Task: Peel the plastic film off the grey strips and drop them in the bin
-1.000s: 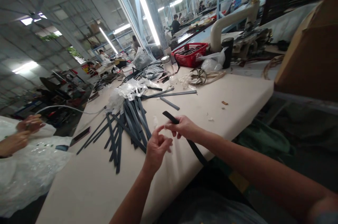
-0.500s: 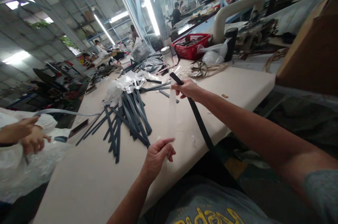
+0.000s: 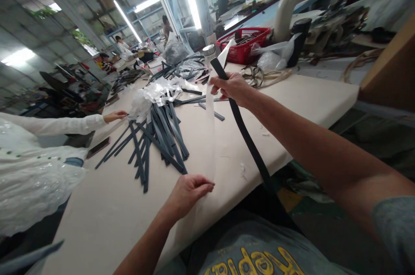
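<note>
The right hand [image 3: 233,89] is raised above the tabletop [image 3: 292,102], its fingers [image 3: 223,87] closed around a black strap [image 3: 249,145] near the strap's top end. From there the strap slants down toward the near edge and drops off it toward the person's lap. A clear film strip [image 3: 210,136] runs taut from the top of the strap down to the left hand [image 3: 188,193], whose fingers [image 3: 207,186] pinch its lower end just above the tabletop.

To my eye the weak point is that film. It is thin and stretched between two hands set well apart, so an uneven or sideways pull could tear it across and leave a piece clinging to the strap. The pinch looks light too, and a slip there would let the film spring back and stick to itself.

The strap's lower part hangs out of sight below the edge, where it could catch on clothing and jerk the grip. Just left lies a pile of dark straps [image 3: 158,136] with a crumpled film heap [image 3: 152,95] at its far end. A loose end of film drifting that way could tangle there. A co-worker's hand [image 3: 115,116] reaches in from the far left, close to that heap.
</note>
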The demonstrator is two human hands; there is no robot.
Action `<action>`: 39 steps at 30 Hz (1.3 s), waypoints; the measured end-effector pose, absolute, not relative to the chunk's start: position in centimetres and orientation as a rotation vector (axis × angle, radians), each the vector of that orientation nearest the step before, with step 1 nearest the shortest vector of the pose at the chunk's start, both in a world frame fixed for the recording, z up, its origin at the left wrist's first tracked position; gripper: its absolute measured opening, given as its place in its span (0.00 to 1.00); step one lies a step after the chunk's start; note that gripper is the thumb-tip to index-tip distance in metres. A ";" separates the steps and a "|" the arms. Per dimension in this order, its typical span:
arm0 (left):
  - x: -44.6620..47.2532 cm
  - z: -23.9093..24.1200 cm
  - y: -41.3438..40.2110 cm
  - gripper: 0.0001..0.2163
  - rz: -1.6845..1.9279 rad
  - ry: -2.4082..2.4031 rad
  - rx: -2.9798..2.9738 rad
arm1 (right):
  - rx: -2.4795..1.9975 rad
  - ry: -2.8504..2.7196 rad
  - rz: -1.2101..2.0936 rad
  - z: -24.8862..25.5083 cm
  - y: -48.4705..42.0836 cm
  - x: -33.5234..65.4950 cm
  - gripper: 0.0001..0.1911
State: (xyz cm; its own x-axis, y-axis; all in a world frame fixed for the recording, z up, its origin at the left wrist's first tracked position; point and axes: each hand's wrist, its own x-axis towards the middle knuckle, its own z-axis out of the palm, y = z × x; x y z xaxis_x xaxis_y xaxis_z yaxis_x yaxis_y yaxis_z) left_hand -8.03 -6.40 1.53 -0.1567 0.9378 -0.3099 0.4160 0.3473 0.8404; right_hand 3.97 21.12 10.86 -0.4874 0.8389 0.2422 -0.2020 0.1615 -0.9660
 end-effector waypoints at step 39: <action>-4.7 -0.8 -8.1 0.08 0.993 2.120 2.138 | -0.893 -1.827 2.057 2.3 12.6 3.9 0.05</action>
State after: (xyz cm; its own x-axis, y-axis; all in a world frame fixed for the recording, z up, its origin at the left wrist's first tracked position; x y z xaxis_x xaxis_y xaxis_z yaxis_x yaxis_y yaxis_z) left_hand -4.74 -8.15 -0.77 -0.0902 0.8925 0.4419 0.9107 -0.1057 0.3993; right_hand 3.89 12.62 2.29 -0.7813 0.5596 -0.2765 0.2085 -0.1836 -0.9606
